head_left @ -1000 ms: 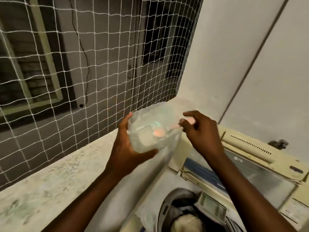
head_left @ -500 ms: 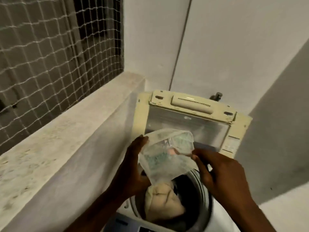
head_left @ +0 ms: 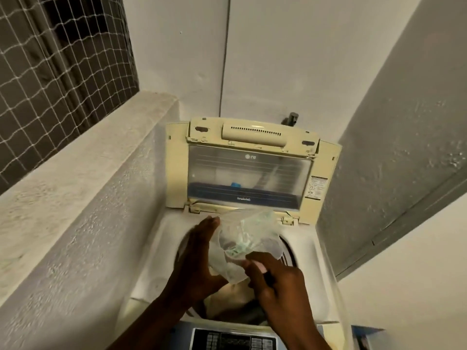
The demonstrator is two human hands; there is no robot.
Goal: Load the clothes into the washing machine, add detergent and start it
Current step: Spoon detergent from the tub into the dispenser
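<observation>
A clear plastic detergent bag (head_left: pixel 246 238) with pale powder and green print hangs over the open drum of the top-load washing machine (head_left: pixel 156 258). My left hand (head_left: pixel 197 258) cups the bag's left side. My right hand (head_left: pixel 275 281) pinches a small pink scoop at the bag's lower right edge. Beige clothes (head_left: pixel 235 296) lie inside the drum under the hands. The machine's cream lid (head_left: pixel 250 170) stands raised at the back. Its control panel (head_left: pixel 235 341) shows at the bottom edge.
A rough concrete ledge (head_left: pixel 75 162) runs along the left, with white netting (head_left: pixel 50 59) over the window above it. A tap (head_left: pixel 292 117) sticks out of the wall behind the lid. White walls close in on the right.
The view swung from the window ledge down to the machine. Both hands carried the bag from above the ledge to over the open drum, and the bag now tilts toward the drum.
</observation>
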